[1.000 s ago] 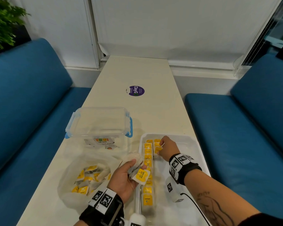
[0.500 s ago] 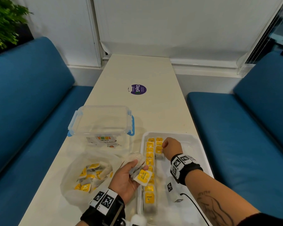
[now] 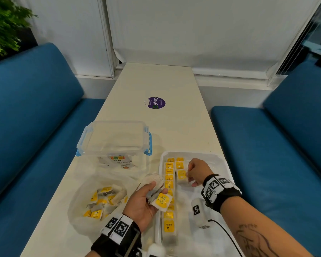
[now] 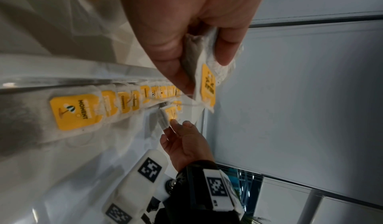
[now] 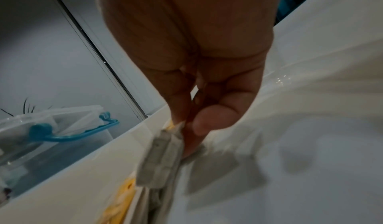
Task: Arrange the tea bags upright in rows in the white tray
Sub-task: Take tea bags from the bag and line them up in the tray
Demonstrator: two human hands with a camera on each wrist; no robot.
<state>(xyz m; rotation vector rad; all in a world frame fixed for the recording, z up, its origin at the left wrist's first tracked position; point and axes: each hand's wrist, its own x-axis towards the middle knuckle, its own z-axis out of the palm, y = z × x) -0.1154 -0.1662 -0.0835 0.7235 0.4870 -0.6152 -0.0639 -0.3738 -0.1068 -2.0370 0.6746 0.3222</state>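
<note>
Pinching a tea bag (image 3: pixel 181 174) at the second row's near end in the white tray (image 3: pixel 221 160), our right hand (image 3: pixel 198 171) curls tight; our left hand (image 3: pixel 143 203) grips spare tea bags (image 3: pixel 160 200) over the tray's left edge, beside the full first row (image 3: pixel 169 184).

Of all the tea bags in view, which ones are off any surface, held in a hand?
The small bunch gripped by the left hand, its front tea bag tagged RELAX. The rest stand in the white tray or lie in the plastic bag.
</note>
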